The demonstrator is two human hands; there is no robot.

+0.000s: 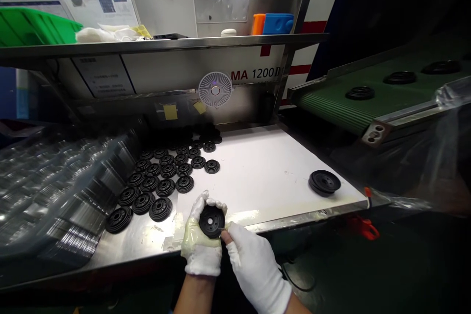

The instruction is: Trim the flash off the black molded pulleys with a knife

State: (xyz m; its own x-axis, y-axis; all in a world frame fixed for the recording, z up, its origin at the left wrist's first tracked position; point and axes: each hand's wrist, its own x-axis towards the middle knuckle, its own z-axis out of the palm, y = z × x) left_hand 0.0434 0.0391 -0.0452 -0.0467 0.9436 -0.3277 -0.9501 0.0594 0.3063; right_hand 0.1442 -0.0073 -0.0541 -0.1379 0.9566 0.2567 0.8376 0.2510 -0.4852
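My left hand (pixel 200 245), in a white glove, is curled around a round black ribbed disc (pixel 212 221) near the front edge of the white work surface (pixel 265 171). My right hand (pixel 255 267), also gloved, is closed beside it, its fingertips pinched against the disc's lower right rim. What the right fingers hold, if anything, is hidden. Several identical black discs (pixel 162 176) lie in rows to the left on the steel bench. One more black disc (pixel 324 182) sits alone at the right.
A stack of clear plastic trays (pixel 55 186) fills the left side. A green conveyor belt (pixel 368 100) at the right carries three black discs. A small white fan (pixel 215 89) stands at the back under a steel shelf (pixel 165 45) bearing a green bin (pixel 33 27).
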